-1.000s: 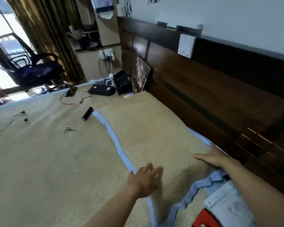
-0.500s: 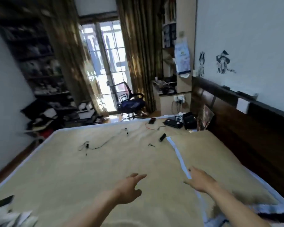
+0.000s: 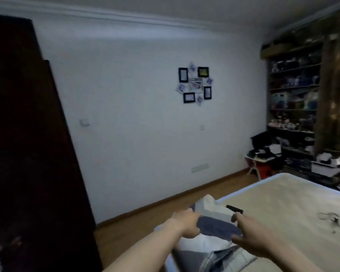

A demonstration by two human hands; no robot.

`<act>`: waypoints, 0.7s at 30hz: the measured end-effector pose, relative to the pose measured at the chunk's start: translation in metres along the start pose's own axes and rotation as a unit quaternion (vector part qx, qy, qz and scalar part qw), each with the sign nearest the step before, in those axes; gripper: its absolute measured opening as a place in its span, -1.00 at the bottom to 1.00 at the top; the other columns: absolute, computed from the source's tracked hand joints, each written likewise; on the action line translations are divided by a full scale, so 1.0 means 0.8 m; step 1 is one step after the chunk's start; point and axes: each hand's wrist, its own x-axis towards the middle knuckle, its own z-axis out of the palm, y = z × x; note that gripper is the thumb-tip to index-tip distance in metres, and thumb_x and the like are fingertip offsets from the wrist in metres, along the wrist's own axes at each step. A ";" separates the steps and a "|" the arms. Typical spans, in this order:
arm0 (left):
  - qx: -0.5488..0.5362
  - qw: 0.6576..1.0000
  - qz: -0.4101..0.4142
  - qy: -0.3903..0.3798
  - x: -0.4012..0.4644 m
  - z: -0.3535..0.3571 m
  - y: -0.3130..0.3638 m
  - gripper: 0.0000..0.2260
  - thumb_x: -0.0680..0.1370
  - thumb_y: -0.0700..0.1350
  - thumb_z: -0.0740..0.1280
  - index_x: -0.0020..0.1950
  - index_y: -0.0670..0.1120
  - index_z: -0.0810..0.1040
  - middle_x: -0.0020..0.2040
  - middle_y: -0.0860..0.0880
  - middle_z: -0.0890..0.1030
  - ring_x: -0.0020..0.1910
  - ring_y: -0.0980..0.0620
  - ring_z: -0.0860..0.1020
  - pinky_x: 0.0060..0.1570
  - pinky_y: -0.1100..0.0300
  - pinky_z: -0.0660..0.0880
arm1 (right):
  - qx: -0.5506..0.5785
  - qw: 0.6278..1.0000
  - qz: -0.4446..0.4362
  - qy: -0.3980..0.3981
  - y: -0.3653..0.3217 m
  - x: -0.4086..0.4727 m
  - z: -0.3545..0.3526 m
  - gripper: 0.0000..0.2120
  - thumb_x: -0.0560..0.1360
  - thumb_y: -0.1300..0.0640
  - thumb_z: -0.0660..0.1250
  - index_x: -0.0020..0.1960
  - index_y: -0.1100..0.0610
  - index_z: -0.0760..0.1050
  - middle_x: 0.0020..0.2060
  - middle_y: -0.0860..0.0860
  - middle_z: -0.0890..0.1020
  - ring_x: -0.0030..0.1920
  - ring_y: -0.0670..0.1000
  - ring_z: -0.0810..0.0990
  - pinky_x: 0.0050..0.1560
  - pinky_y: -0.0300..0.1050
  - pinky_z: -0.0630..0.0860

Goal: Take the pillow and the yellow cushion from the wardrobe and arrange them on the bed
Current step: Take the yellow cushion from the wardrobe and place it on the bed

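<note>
The dark brown wardrobe point(image 3: 28, 154) fills the left side of the head view, its front too dark to read. The bed point(image 3: 283, 203) with a beige woven mat lies at the lower right. My left hand point(image 3: 186, 222) and my right hand point(image 3: 253, 232) float in front of me above a pile of white and grey-blue bedding point(image 3: 214, 228) at the bed's near corner. Both hands hold nothing, their fingers loosely apart. Neither the pillow nor the yellow cushion is in this view.
A white wall with a cluster of small picture frames point(image 3: 195, 85) faces me. Wooden floor point(image 3: 165, 209) runs between wardrobe and bed. Cluttered shelves point(image 3: 294, 95) and a small table point(image 3: 261, 156) stand at the right. A small black object point(image 3: 234, 208) and glasses point(image 3: 328, 215) lie on the mat.
My view has swung left from the headboard and the pillow on the bed to the far wall and wardrobe. Both hands left the pillow and now hang over the bedding pile.
</note>
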 end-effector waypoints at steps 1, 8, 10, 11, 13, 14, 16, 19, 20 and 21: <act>0.005 0.999 -0.034 -0.002 -0.016 -0.003 -0.040 -0.53 0.55 -0.04 0.23 0.47 0.02 0.34 0.40 -0.16 0.40 0.34 -0.24 0.45 0.27 -0.14 0.43 | -0.011 0.999 -0.041 -0.010 -0.036 0.028 0.006 -0.59 0.46 -0.15 0.33 0.23 -0.03 0.37 0.10 -0.03 0.58 0.13 0.05 0.58 0.02 -0.09 0.48; 0.034 0.942 -0.333 -0.024 -0.143 -0.061 -0.290 -0.52 0.58 -0.07 0.29 0.50 -0.10 0.34 0.44 -0.17 0.39 0.36 -0.23 0.44 0.26 -0.13 0.45 | -0.022 0.952 -0.292 -0.089 -0.308 0.196 0.057 -0.51 0.50 -0.12 0.36 0.34 0.03 0.35 0.29 0.00 0.53 0.26 0.00 0.54 0.18 -0.17 0.47; 0.014 0.915 -0.403 -0.015 -0.167 -0.083 -0.335 -0.49 0.60 -0.06 0.26 0.54 -0.10 0.26 0.46 -0.17 0.35 0.37 -0.22 0.42 0.27 -0.13 0.45 | -0.026 0.930 -0.344 -0.123 -0.373 0.220 0.069 -0.48 0.53 -0.12 0.33 0.39 0.06 0.32 0.33 0.04 0.51 0.29 0.05 0.53 0.20 -0.09 0.49; 0.009 0.904 -0.426 -0.008 -0.178 -0.093 -0.352 -0.47 0.60 -0.05 0.25 0.55 -0.09 0.23 0.47 -0.17 0.33 0.38 -0.23 0.40 0.29 -0.15 0.42 | -0.027 0.920 -0.365 -0.140 -0.405 0.228 0.070 -0.48 0.54 -0.11 0.33 0.40 0.08 0.31 0.34 0.05 0.50 0.30 0.08 0.52 0.20 -0.07 0.48; 0.012 0.881 -0.473 -0.006 -0.195 -0.104 -0.381 -0.46 0.60 -0.04 0.24 0.56 -0.09 0.20 0.48 -0.18 0.30 0.40 -0.26 0.37 0.34 -0.19 0.36 | -0.029 0.901 -0.399 -0.166 -0.461 0.243 0.072 -0.52 0.56 -0.05 0.33 0.40 0.09 0.31 0.34 0.08 0.49 0.30 0.12 0.51 0.22 -0.03 0.48; 0.018 0.866 -0.499 -0.013 -0.201 -0.106 -0.394 -0.45 0.59 -0.05 0.24 0.56 -0.09 0.19 0.49 -0.18 0.29 0.42 -0.27 0.35 0.36 -0.20 0.33 | -0.024 0.892 -0.415 -0.177 -0.486 0.248 0.073 -0.52 0.56 -0.02 0.34 0.40 0.09 0.32 0.34 0.09 0.49 0.30 0.12 0.51 0.22 -0.01 0.48; 0.033 0.830 -0.555 -0.049 -0.209 -0.105 -0.421 -0.44 0.58 -0.07 0.24 0.56 -0.10 0.17 0.52 -0.18 0.25 0.46 -0.27 0.30 0.39 -0.21 0.29 | -0.006 0.874 -0.446 -0.191 -0.532 0.256 0.077 -0.51 0.55 0.02 0.36 0.42 0.09 0.32 0.34 0.09 0.49 0.31 0.12 0.50 0.26 -0.02 0.48; 0.036 0.767 -0.622 -0.152 -0.213 -0.112 -0.462 -0.47 0.61 -0.08 0.22 0.57 -0.15 0.19 0.54 -0.19 0.24 0.49 -0.23 0.28 0.41 -0.19 0.26 | 0.014 0.851 -0.483 -0.204 -0.597 0.263 0.088 -0.48 0.55 0.00 0.35 0.44 0.09 0.31 0.35 0.09 0.47 0.32 0.13 0.48 0.30 0.02 0.47; 0.020 0.749 -0.637 -0.183 -0.211 -0.113 -0.481 -0.50 0.63 -0.08 0.20 0.55 -0.17 0.23 0.53 -0.19 0.28 0.48 -0.21 0.31 0.40 -0.16 0.28 | 0.016 0.845 -0.493 -0.207 -0.616 0.267 0.092 -0.47 0.55 -0.01 0.34 0.45 0.10 0.30 0.36 0.10 0.46 0.34 0.14 0.46 0.32 0.03 0.45; -0.001 0.730 -0.654 -0.200 -0.210 -0.115 -0.501 -0.52 0.64 -0.08 0.20 0.55 -0.17 0.25 0.52 -0.18 0.29 0.46 -0.20 0.33 0.39 -0.12 0.30 | 0.017 0.839 -0.503 -0.208 -0.635 0.270 0.097 -0.44 0.55 -0.02 0.34 0.47 0.11 0.28 0.39 0.10 0.44 0.37 0.15 0.44 0.34 0.05 0.43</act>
